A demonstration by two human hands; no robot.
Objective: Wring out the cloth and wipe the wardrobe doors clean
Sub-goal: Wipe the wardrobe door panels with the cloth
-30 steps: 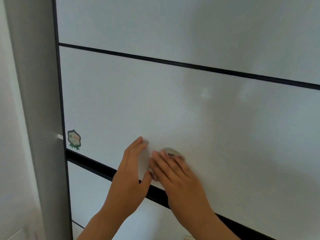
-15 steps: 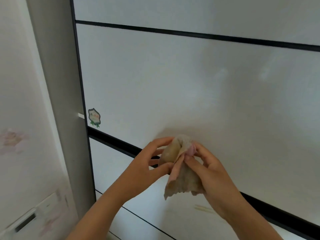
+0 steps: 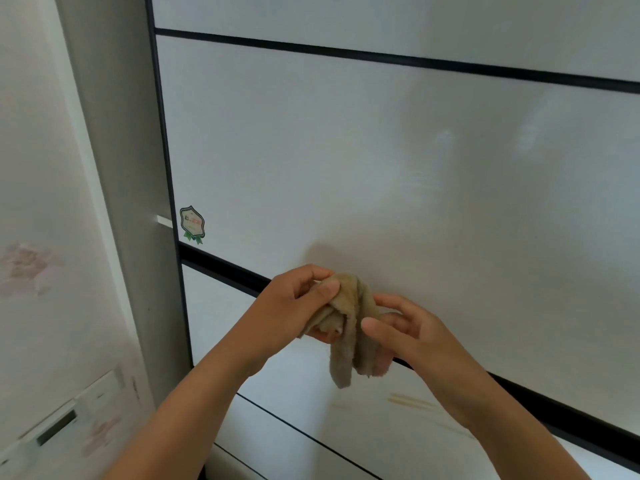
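A small beige cloth (image 3: 349, 327) hangs bunched between my two hands, a little in front of the white wardrobe door (image 3: 381, 161). My left hand (image 3: 294, 310) grips its upper part, thumb on top and fingers curled underneath. My right hand (image 3: 405, 327) holds the lower right folds, thumb in front and fingers behind the fabric. Two loose ends of the cloth dangle below my hands. The door is glossy white with black horizontal strips (image 3: 225, 263) across it.
A green badge sticker (image 3: 192, 224) sits at the door's left edge. The grey wardrobe side panel (image 3: 117, 168) stands to the left, then a floral wall (image 3: 38, 209) with a white socket plate (image 3: 62, 420). Faint yellowish streaks (image 3: 412, 403) mark the lower panel.
One second ago both hands pressed the cloth flat against the door. They have since pulled it off the surface and gathered it, and now it hangs lower with its ends dangling.
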